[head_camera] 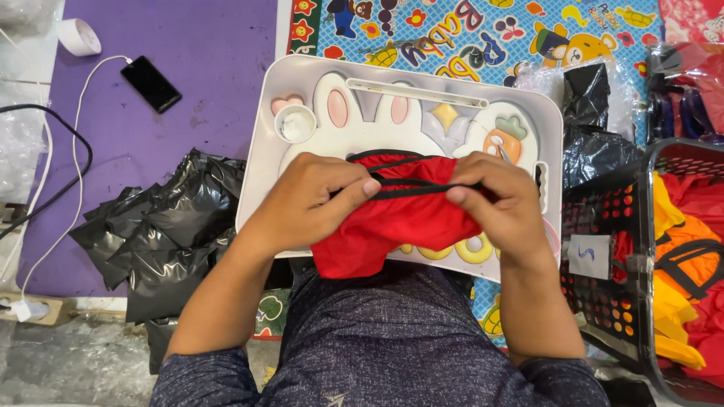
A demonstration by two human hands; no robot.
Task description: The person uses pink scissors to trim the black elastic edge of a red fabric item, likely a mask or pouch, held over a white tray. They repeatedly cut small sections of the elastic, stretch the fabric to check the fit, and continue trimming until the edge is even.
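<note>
Both hands grip a red fabric garment with black trim over a white plastic lap tray. Left hand at 9 o'clock, right hand at 3 o'clock, fingers closed, pinching the trim. Black plastic bags at 9 o'clock of tray.

A white lap tray with a rabbit and carrot design serves as the worktop, carrying a folded red garment and a small white cup. The tray sits over a floor covered by a purple mat, where a black phone and black plastic bags lie.
</note>
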